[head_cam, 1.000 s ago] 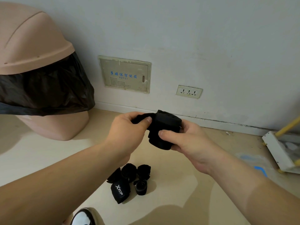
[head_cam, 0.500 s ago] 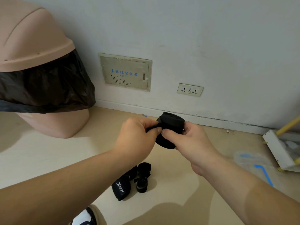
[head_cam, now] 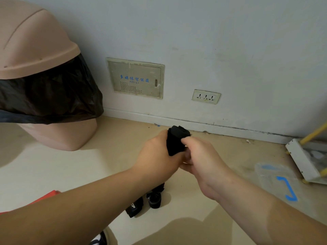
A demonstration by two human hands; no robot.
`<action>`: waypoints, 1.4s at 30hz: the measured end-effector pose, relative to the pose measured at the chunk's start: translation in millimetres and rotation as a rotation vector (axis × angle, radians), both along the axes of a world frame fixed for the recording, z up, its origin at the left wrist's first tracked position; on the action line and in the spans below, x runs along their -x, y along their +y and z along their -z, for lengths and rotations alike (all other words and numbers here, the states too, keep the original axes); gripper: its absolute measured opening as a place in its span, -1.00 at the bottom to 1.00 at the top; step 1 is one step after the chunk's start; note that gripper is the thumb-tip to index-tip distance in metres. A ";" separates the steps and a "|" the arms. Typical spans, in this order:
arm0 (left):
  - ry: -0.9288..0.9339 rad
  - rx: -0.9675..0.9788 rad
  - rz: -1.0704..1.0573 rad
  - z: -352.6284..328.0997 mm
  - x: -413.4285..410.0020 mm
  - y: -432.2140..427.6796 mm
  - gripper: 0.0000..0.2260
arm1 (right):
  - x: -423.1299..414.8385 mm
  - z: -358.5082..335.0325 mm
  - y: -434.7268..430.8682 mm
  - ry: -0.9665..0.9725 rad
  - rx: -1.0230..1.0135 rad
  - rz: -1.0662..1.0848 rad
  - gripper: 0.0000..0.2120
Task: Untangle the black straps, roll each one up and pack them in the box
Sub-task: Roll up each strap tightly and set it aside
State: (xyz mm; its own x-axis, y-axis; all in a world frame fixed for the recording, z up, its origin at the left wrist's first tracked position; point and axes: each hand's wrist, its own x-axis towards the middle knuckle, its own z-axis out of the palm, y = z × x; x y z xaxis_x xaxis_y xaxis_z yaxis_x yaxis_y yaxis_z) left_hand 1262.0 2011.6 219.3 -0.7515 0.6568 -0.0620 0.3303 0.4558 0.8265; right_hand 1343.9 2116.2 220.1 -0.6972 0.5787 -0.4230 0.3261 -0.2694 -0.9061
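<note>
A rolled black strap point(head_cam: 177, 138) stands upright between my two hands, above the beige floor. My left hand point(head_cam: 157, 156) wraps round its left side and lower end. My right hand point(head_cam: 201, 156) pinches its right edge with thumb and fingers. Below my arms, several rolled black straps point(head_cam: 154, 200) lie on the floor, one with white lettering point(head_cam: 134, 208); my left forearm hides part of the pile. A red edge point(head_cam: 47, 196), possibly the box, peeks out behind my left forearm.
A pink bin point(head_cam: 35, 85) with a black bag stands at the left by the wall. A white frame with yellow bars point(head_cam: 307, 160) sits at the right. Blue tape point(head_cam: 288, 188) marks the floor. A shoe point(head_cam: 99, 238) shows at the bottom edge.
Both hands have closed tighter round the strap roll, which now stands more upright and compact. The view has shifted slightly and a red edge has appeared at the left.
</note>
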 end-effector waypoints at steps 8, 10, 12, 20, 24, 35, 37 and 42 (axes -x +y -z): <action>-0.237 -0.142 0.059 2.4 10.1 -1.9 -0.85 | -11.9 0.0 33.8 -0.035 0.058 -0.116 -0.65; -0.320 -0.194 0.109 -0.7 2.5 -3.8 -0.84 | -19.1 -5.1 40.4 0.004 0.079 -0.189 -0.65; -0.347 -0.213 0.150 -1.2 -3.6 -5.5 -0.82 | -27.9 -10.5 45.0 0.040 0.074 -0.234 -0.70; -0.276 0.110 0.245 -6.7 -17.3 -18.8 -0.73 | -49.9 -10.7 21.1 -0.117 -0.353 -0.233 -0.62; -0.100 0.154 0.338 -9.7 -19.6 -16.2 -0.46 | -49.1 -8.1 16.1 -0.156 -0.395 -0.246 -0.61; -0.090 0.360 0.282 71.7 -36.2 44.8 -0.60 | -74.9 25.9 131.4 -0.535 -0.444 -0.458 -0.69; -0.092 0.377 0.267 92.7 -43.2 66.0 -0.56 | -91.2 63.6 159.5 -0.574 -0.474 -0.357 -0.75; -0.146 0.379 0.239 150.4 -66.0 127.9 -0.51 | -136.0 169.6 218.3 -0.654 -0.510 -0.094 -0.77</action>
State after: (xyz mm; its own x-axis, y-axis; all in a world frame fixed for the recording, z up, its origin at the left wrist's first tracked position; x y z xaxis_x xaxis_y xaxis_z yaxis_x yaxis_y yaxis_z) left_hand 1328.0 2139.5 68.9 -0.5474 0.7212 -0.4244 0.3556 0.6596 0.6622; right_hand 1479.9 2334.5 50.6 -0.4571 0.7607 -0.4610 0.8294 0.1773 -0.5298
